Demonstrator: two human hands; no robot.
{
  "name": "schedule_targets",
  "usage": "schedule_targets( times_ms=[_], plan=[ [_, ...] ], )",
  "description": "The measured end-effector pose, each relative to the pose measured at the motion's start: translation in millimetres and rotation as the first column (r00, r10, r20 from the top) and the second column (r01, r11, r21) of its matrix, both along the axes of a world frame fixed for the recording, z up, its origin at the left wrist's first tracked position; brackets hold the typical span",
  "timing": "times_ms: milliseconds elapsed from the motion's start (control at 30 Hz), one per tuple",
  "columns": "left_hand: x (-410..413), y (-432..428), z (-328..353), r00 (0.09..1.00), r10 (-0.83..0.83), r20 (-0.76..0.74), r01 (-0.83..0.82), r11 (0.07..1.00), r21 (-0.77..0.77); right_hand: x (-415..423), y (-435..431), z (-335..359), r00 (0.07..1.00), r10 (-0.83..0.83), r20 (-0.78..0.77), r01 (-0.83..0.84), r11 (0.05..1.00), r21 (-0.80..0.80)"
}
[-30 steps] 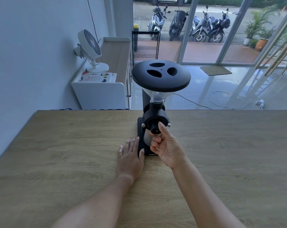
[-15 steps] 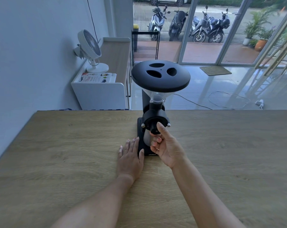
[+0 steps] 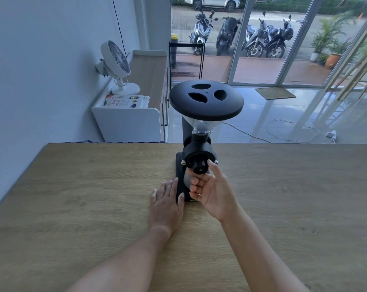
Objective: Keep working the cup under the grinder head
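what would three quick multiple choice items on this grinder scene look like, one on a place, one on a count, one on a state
1. Where does the left hand lie?
A. flat on the wooden table beside the grinder's base
B. on the black lid
C. on the white fan

2. How many openings show in the grinder's black lid?
A. one
B. three
C. five

3. What is the right hand doing?
A. lying flat on the table
B. pinching the black knob on the front of the grinder
C. lifting the lid

Answers:
1 A, its fingers lie straight on the wood against the base's left edge.
2 B, three oval holes sit round the lid's centre.
3 B, thumb and forefinger close round the knob, the other fingers curled below.
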State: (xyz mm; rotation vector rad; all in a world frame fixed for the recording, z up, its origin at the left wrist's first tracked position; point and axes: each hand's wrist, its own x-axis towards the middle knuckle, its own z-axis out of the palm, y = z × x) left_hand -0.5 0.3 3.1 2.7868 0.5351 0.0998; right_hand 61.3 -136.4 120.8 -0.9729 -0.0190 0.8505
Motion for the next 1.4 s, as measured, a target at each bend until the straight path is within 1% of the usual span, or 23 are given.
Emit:
schedule_targets(
  times_ms=[433, 567, 900, 1233, 1400],
  plan=[
    [0.5, 0.1, -0.9, 1.000, 0.005, 0.006, -0.005, 1.000, -0.016, -0.7, 2.2, -0.7, 0.994, -0.107, -0.001, 0.107, 0.994, -0.020],
    [0.2, 0.0, 0.5, 1.000, 0.005, 0.002, -0.005, 1.000, -0.016, 0.9, 3.4, -0.4, 0.991, -0.135, 0.006, 0.135, 0.990, -0.051],
    [0.1, 0.7, 0.8, 1.000, 0.002, 0.002, -0.002, 1.000, -0.010, -0.2, 5.6, 0.1, 0.988, -0.155, -0.011, 0.154, 0.986, -0.060],
    [1.0, 0.8, -0.7, 1.000, 0.005, 0.001, -0.005, 1.000, -0.018, -0.6, 6.9, 3.6, 0.975, -0.211, 0.064, 0.218, 0.966, -0.140],
    [1.4, 0.5, -1.8, 1.000, 0.006, 0.012, -0.006, 1.000, -0.020, -1.1, 7.6, 3.9, 0.972, -0.226, 0.070, 0.234, 0.962, -0.143]
  ],
)
